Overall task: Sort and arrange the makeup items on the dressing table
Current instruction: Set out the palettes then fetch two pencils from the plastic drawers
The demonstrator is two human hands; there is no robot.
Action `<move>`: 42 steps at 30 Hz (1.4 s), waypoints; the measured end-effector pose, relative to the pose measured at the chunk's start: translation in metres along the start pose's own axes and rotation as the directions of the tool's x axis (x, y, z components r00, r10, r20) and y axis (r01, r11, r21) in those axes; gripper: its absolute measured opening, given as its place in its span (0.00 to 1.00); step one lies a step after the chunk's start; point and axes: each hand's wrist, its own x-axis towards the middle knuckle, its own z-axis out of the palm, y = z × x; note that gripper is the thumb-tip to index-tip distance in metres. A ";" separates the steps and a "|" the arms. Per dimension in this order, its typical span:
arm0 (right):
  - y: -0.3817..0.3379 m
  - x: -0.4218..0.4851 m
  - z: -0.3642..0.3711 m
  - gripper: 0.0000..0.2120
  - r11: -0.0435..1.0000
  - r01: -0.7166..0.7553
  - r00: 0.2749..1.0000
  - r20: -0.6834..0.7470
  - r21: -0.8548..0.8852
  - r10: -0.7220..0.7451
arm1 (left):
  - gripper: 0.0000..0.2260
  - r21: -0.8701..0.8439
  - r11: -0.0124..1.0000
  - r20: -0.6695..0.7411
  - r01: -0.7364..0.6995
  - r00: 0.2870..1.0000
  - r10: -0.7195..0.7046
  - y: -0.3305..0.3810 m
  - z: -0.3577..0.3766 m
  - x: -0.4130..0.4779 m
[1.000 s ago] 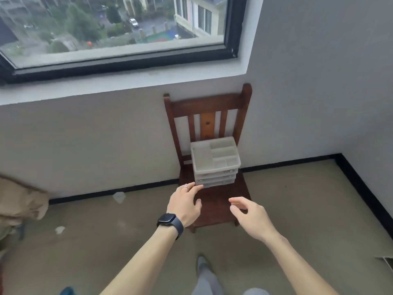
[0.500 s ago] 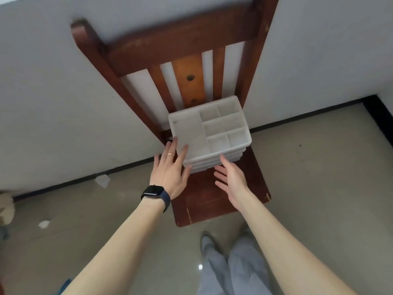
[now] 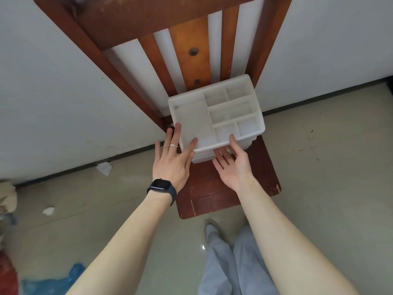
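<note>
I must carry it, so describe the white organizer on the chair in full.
The organizer is white, cloudy-looking plastic, with stacked layers under an open top tray. The top has one large compartment on the left and five smaller ones on the right, all empty. It stands level at the back of the wooden chair seat. The left hand lies flat against its near left corner; the right hand rests its thumb on the front rim.
</note>
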 end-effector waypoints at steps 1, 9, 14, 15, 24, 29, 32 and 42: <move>0.001 0.000 -0.001 0.31 1.000 -0.008 1.000 0.009 0.023 0.007 | 0.19 0.006 1.000 0.004 0.007 1.000 -0.007 0.001 0.000 0.000; 0.004 0.006 -0.006 0.43 0.999 0.018 0.999 0.030 -0.032 -0.017 | 0.18 0.013 1.000 -0.004 0.017 1.000 -0.017 0.008 -0.003 0.005; 0.006 0.002 -0.006 0.42 0.982 0.079 0.997 -0.007 -0.170 -0.082 | 0.18 0.043 0.999 0.024 0.025 0.999 -0.026 0.011 -0.004 0.007; 0.005 0.001 -0.008 0.40 0.981 0.080 0.997 -0.005 -0.177 -0.083 | 0.18 0.044 0.999 0.029 0.026 0.999 -0.027 0.011 -0.004 0.007; 0.010 -0.015 -0.044 0.18 0.940 0.077 0.986 -0.117 -0.331 -0.121 | 0.19 0.052 0.998 0.085 0.040 0.995 -0.044 0.014 -0.007 0.009; 0.020 -0.026 -0.064 0.10 0.885 0.078 0.953 -0.226 -0.459 -0.201 | 0.20 0.067 0.996 0.098 0.052 0.993 -0.058 0.016 -0.007 0.009; 0.025 -0.028 -0.073 0.10 0.819 0.084 0.923 -0.265 -0.567 -0.278 | 0.21 0.092 0.994 0.104 0.053 0.993 -0.063 0.016 -0.006 0.009; 0.020 -0.024 -0.071 0.14 0.768 0.014 0.915 -0.302 -0.640 -0.269 | 0.21 0.080 0.995 0.088 0.059 0.994 -0.066 0.014 0.000 0.008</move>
